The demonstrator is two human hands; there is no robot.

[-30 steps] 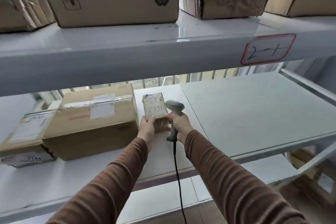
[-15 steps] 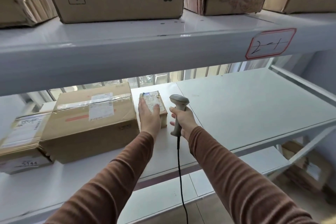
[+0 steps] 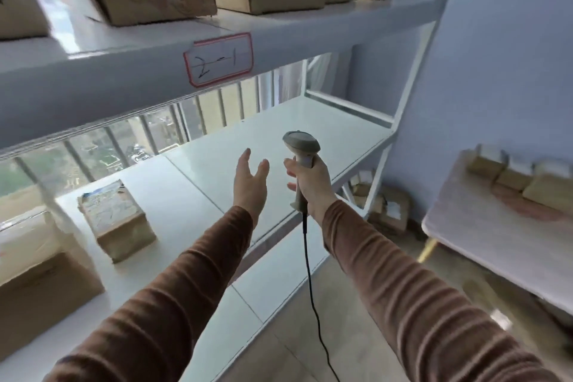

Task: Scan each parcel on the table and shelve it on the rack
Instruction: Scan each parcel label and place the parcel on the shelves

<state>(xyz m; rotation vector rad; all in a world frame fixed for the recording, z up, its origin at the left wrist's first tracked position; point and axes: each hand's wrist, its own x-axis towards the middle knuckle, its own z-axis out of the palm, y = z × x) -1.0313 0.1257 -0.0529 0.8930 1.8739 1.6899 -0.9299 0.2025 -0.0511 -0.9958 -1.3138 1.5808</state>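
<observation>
Glossy white-painted metal rack shelf (image 3: 279, 133), matt brown cardboard parcel (image 3: 119, 223) – creased paper label, smooth grey plastic scanner (image 3: 302, 149), ribbed brown knit sleeves (image 3: 418, 304), pale matt wood-grain table (image 3: 483, 226)

white red-bordered paper label (image 3: 219, 59) on grey metal shelf edge (image 3: 93, 84) | showing handwritten "2-1" | other parcel labels staying unreadable

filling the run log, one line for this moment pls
left hand open, empty | right hand grips barcode scanner | small parcel on shelf
</observation>
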